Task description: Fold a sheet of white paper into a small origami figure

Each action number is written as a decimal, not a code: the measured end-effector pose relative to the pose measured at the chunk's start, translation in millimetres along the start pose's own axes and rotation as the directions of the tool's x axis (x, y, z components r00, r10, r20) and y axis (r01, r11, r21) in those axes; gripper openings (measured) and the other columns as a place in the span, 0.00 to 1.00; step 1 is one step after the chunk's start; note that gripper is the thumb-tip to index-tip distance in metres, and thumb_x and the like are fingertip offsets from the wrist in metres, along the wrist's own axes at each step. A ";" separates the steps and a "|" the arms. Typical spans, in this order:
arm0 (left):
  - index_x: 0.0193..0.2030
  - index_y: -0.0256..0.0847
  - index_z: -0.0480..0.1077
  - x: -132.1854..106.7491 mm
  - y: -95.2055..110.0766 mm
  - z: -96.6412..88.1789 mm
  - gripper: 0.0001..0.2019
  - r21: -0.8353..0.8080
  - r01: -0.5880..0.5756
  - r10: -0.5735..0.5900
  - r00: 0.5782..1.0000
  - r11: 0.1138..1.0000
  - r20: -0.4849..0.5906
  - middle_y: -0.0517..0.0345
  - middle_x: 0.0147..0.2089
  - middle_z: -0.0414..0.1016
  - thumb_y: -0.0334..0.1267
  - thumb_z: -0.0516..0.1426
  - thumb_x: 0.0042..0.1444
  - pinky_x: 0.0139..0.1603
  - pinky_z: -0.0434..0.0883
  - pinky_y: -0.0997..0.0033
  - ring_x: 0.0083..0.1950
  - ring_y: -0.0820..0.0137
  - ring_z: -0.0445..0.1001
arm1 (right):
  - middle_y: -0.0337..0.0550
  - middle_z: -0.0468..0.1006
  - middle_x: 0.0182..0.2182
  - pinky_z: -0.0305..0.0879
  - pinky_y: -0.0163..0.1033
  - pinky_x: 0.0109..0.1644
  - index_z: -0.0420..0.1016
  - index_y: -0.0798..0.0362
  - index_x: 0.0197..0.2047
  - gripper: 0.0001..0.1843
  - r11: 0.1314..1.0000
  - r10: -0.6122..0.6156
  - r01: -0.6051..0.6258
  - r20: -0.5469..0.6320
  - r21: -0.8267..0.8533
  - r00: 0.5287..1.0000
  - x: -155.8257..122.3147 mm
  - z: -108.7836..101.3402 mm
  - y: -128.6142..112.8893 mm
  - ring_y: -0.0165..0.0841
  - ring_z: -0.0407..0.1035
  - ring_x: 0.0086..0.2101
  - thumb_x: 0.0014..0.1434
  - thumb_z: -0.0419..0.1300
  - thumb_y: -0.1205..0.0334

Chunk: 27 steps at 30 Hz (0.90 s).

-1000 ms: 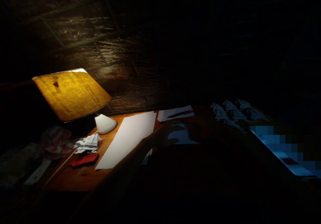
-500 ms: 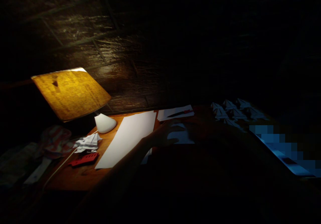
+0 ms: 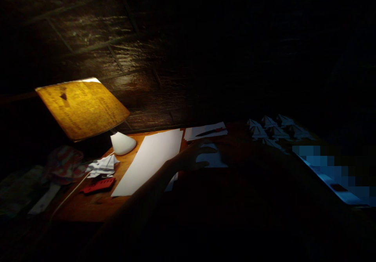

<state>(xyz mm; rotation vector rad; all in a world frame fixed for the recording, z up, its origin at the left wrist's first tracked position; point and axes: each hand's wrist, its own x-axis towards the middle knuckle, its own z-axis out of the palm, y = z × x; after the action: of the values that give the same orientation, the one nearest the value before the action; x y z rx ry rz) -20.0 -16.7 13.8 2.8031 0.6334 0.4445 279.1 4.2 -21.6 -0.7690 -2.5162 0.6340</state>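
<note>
A wooden table (image 3: 88,212) supports, from left to right, a red toothed object (image 3: 100,186), crumpled white paper (image 3: 102,166), a lamp (image 3: 123,143), a large white sheet (image 3: 152,160), a paper stack (image 3: 202,127) and, dimly lit, folded paper figures (image 3: 276,132).

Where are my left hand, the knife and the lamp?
Left hand (image 3: 192,157), head view: middle, between wrist and fingers.
Knife (image 3: 208,132), head view: dark blade.
Lamp (image 3: 84,110), head view: yellow shade.

The shadowed bare left hand (image 3: 192,155) lies spread on a small pale paper sheet (image 3: 216,160). A yellow-shaded, white-based table lamp (image 3: 84,109) glows leftward.
</note>
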 end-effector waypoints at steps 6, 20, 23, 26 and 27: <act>0.64 0.50 0.69 0.6 1.5 -1.0 0.27 0.002 0.032 -0.032 0.999 0.999 0.023 0.49 0.72 0.57 0.36 0.65 0.58 0.71 0.63 0.46 0.72 0.53 0.60 | 0.54 0.64 0.68 0.53 0.63 0.69 0.57 0.47 0.74 0.55 1.000 0.001 -0.001 0.008 -0.001 1.000 1.2 0.1 -2.9 0.54 0.60 0.65 0.46 0.72 0.53; 0.64 0.51 0.69 1.4 1.5 -1.7 0.27 0.031 0.033 -0.034 0.998 0.999 0.047 0.49 0.72 0.57 0.38 0.64 0.58 0.70 0.64 0.43 0.72 0.51 0.60 | 0.56 0.67 0.65 0.56 0.62 0.68 0.61 0.48 0.72 0.45 0.998 0.056 -0.056 -0.012 -0.025 0.998 -0.8 3.9 5.9 0.53 0.62 0.64 0.55 0.68 0.46; 0.64 0.52 0.70 1.4 1.2 -1.7 0.26 0.024 0.008 -0.009 0.999 1.000 0.037 0.50 0.73 0.56 0.38 0.64 0.59 0.71 0.63 0.43 0.72 0.51 0.59 | 0.55 0.67 0.65 0.56 0.62 0.69 0.60 0.49 0.72 0.44 0.999 0.034 -0.034 -0.007 -0.027 0.999 -1.2 5.5 9.7 0.52 0.61 0.64 0.55 0.66 0.52; 0.65 0.53 0.69 1.4 1.9 -2.3 0.26 0.020 0.000 -0.001 0.999 1.000 0.039 0.51 0.73 0.57 0.38 0.63 0.60 0.71 0.62 0.43 0.73 0.52 0.59 | 0.54 0.66 0.66 0.54 0.61 0.70 0.59 0.48 0.73 0.46 0.999 0.028 -0.027 0.014 -0.040 1.000 -1.5 4.8 12.0 0.52 0.60 0.65 0.53 0.68 0.56; 0.65 0.53 0.68 1.5 2.1 -2.5 0.27 0.020 0.001 -0.002 0.999 1.000 0.042 0.51 0.73 0.58 0.38 0.63 0.59 0.71 0.62 0.44 0.73 0.52 0.59 | 0.53 0.66 0.66 0.54 0.61 0.70 0.59 0.47 0.73 0.46 0.999 0.033 -0.033 0.011 -0.040 0.999 -1.7 4.5 12.1 0.52 0.60 0.65 0.52 0.68 0.56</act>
<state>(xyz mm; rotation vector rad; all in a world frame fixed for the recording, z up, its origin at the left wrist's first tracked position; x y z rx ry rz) -18.8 -17.5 17.0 2.8228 0.6343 0.3799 282.9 10.8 -32.1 -0.8252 -2.5384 0.6025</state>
